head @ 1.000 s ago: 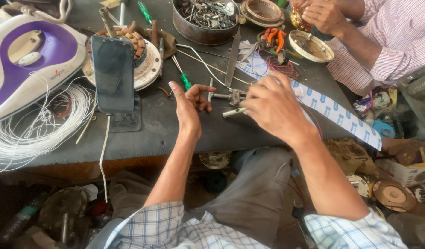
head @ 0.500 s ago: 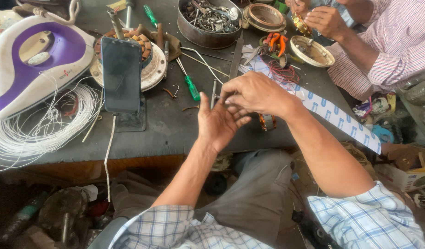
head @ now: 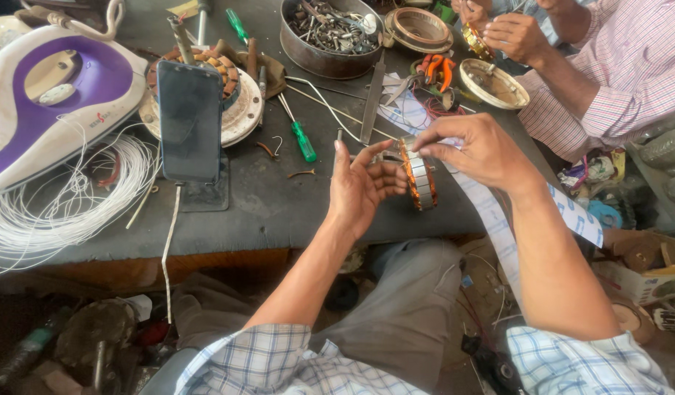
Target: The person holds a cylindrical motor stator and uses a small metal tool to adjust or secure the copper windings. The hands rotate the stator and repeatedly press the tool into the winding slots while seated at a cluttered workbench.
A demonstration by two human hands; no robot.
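Both hands hold the stator ring above the tabletop edge.

The left hand (head: 363, 186) is half open and cradles the stator (head: 418, 174) on its edge; the right hand (head: 478, 150) pinches its top. I think a firm cradle with slow turns protects the copper winding over the tabletop (head: 279, 205).

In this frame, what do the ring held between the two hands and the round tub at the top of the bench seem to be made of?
The ring: looks like stacked grey steel plates, dull, with glossy copper-coloured wire wound along it; the orange sheen suggests enamelled copper. The left hand and right hand both grip it. The round tub: dark, worn metal, judging by its thin rim and dull grey shine; it holds metal bits.
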